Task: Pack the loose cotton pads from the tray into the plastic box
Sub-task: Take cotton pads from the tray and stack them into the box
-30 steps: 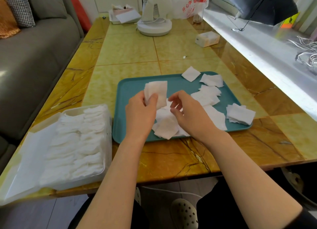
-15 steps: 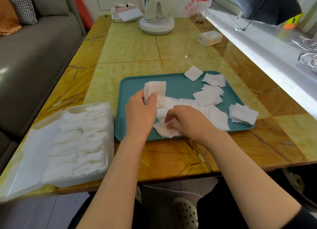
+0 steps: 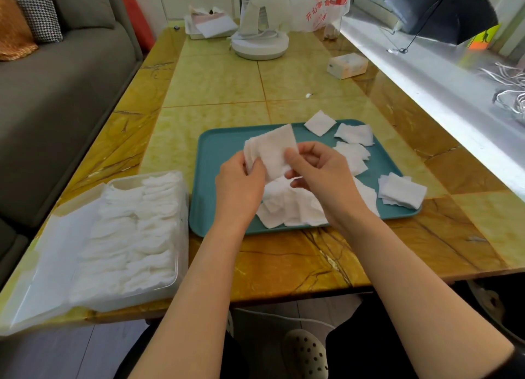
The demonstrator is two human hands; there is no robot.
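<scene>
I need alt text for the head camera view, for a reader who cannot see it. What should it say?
Two bare hands, left hand and right hand, hold a small stack of white square cotton pads above a teal plastic tray still scattered with loose pads. A clear plastic box, nearly full of pads, sits left of the tray on a yellow marble-patterned table.

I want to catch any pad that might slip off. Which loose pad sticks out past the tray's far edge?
The single square pad at the far rim of the tray, turned like a diamond; its top corner overhangs the table.
</scene>
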